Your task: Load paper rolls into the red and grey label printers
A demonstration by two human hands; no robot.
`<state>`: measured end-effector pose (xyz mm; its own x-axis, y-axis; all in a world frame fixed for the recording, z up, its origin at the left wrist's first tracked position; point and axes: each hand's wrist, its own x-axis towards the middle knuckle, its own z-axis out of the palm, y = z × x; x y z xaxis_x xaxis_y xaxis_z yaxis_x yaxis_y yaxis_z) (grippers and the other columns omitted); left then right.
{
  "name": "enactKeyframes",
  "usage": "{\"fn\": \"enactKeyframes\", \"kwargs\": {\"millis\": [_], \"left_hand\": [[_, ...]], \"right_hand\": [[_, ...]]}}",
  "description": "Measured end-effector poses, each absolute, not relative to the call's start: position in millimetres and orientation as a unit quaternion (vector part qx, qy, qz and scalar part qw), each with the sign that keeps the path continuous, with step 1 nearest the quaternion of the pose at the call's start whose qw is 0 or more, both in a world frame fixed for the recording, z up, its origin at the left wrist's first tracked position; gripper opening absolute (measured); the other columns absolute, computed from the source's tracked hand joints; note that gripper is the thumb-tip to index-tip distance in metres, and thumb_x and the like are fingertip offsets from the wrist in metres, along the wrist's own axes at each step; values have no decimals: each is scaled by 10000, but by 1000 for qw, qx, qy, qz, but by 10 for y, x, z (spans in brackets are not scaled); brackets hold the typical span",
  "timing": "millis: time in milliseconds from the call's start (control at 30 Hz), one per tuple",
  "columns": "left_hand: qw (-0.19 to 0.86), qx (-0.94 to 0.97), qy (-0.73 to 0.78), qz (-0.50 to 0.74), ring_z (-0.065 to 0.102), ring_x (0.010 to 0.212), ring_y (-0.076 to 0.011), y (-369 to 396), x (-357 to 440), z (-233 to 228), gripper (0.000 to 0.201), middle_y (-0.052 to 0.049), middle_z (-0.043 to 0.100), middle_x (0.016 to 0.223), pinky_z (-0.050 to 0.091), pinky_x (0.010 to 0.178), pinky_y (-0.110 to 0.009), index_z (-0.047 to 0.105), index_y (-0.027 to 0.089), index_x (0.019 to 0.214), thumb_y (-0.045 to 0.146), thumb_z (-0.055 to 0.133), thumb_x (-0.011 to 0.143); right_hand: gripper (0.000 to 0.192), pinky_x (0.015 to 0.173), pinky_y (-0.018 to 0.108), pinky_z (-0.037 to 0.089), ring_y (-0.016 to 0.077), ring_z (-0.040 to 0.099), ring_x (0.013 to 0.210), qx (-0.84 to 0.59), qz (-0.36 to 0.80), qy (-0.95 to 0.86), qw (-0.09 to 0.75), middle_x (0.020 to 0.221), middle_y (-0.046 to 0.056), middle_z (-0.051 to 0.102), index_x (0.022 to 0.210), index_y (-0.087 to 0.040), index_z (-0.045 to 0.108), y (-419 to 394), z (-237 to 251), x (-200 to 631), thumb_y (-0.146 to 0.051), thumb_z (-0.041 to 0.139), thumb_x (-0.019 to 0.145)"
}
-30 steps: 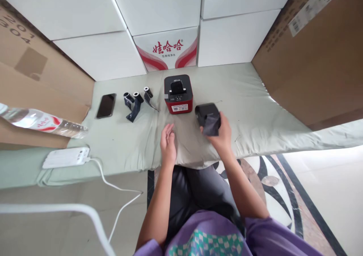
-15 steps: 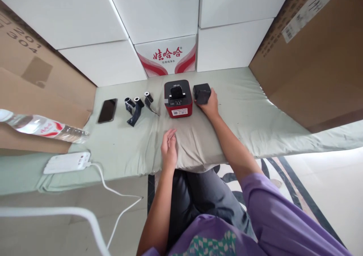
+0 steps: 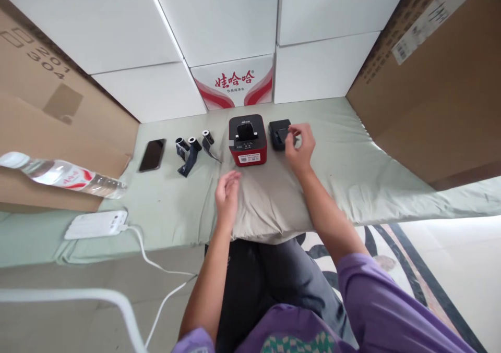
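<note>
A black box [image 3: 277,134] is set on the desk [image 3: 332,170] at three o'clock of a red box [image 3: 250,158], just beside it. At its four o'clock the right hand [image 3: 300,147] is held with fingers curled and overlapping its edge in view; whether anything is pinched or touched cannot be told. The left hand [image 3: 227,194] is held half open, fingers loosely bent, at the red box's seven o'clock. On the red box's front a white sticker with square codes is borne; its print is too small to be read.

From the black box, at nine o'clock, three rolls [image 3: 193,144] and then a phone [image 3: 152,155] are laid. Toward eight, a white power bank [image 3: 96,224] is joined to a cable [image 3: 146,256], and a bottle [image 3: 74,177] is labelled 娃哈哈 in red. At twelve, white cartons [image 3: 230,19] are stacked, one printed 娃哈哈® and 饮用纯净水. By the left brown carton [image 3: 35,102], "201" and "304" are borne; on the right brown carton [image 3: 442,97], a barcoded label [image 3: 429,22] with black handwriting. The desk is covered in wrinkled pale-green cloth; at four o'clock a patterned stone floor [image 3: 442,259] is seen.
</note>
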<state>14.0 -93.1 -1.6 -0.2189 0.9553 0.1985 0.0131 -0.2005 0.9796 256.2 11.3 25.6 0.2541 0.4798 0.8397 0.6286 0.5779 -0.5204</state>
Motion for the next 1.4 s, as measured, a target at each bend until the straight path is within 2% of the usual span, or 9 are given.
{"fn": "enactKeyframes", "kwargs": {"millis": [100, 200, 300, 400, 500, 833, 1200, 1400], "left_hand": [[328, 531, 509, 593, 719, 1116, -251, -495, 64, 152, 296, -108, 759, 1143, 558, 1015, -411, 679, 200, 1154, 343, 662, 896], [237, 567, 521, 593, 708, 1092, -231, -41, 16, 240, 273, -91, 740, 1157, 558, 981, -366, 681, 211, 1151, 349, 629, 921], [172, 604, 510, 588, 695, 1070, -221, 244, -12, 189, 256, -99, 718, 1159, 559, 925, -331, 698, 200, 1120, 338, 544, 969], [125, 642, 492, 575, 687, 1052, -218, 305, -20, 59, 295, -106, 706, 1127, 547, 956, -345, 704, 184, 1123, 270, 454, 992], [112, 659, 491, 559, 683, 1046, -209, 246, -6, -25, 339, -103, 691, 1151, 543, 980, -348, 677, 192, 1211, 196, 446, 962], [68, 695, 454, 553, 588, 1290, -249, 147, 30, 49, 422, -144, 656, 1304, 432, 1159, -404, 657, 182, 1238, 100, 404, 910], [61, 696, 483, 528, 625, 1207, -256, 105, 17, 32, 425, -117, 711, 1249, 467, 1112, -402, 672, 206, 1283, 151, 413, 951], [59, 689, 460, 557, 509, 1437, -257, 118, 32, 28, 472, -159, 594, 1479, 379, 1222, -417, 581, 173, 1415, 221, 434, 970]], "right_hand": [[224, 826, 441, 578, 242, 631, 938, -437, -9, -637, 635, 1013, 74, 617, 1158, -268, 567, 30, 164, 2209, -393, 524, 977], [444, 884, 467, 589, 275, 627, 1061, -444, 59, -639, 626, 1164, 117, 598, 1301, -252, 499, 20, 23, 1995, -440, 618, 917], [686, 1058, 543, 540, 330, 590, 1247, -471, 127, -640, 594, 1322, 168, 572, 1417, -241, 429, 44, -86, 1907, -523, 693, 851], [867, 1169, 603, 452, 377, 533, 1378, -494, 199, -629, 566, 1457, 192, 535, 1489, -248, 375, 73, -143, 1885, -605, 740, 787], [972, 1198, 629, 415, 393, 524, 1413, -503, 249, -613, 556, 1531, 192, 512, 1521, -250, 355, 93, -172, 1885, -638, 778, 737], [970, 1218, 616, 410, 366, 507, 1452, -498, 267, -616, 549, 1555, 184, 520, 1528, -234, 377, 97, -178, 1903, -591, 814, 739], [971, 1215, 597, 422, 363, 530, 1430, -493, 266, -619, 550, 1543, 187, 528, 1515, -232, 385, 108, -186, 1916, -621, 811, 734], [950, 1218, 595, 414, 362, 519, 1436, -497, 253, -625, 546, 1540, 185, 527, 1515, -229, 391, 111, -187, 1925, -593, 809, 743]]}}
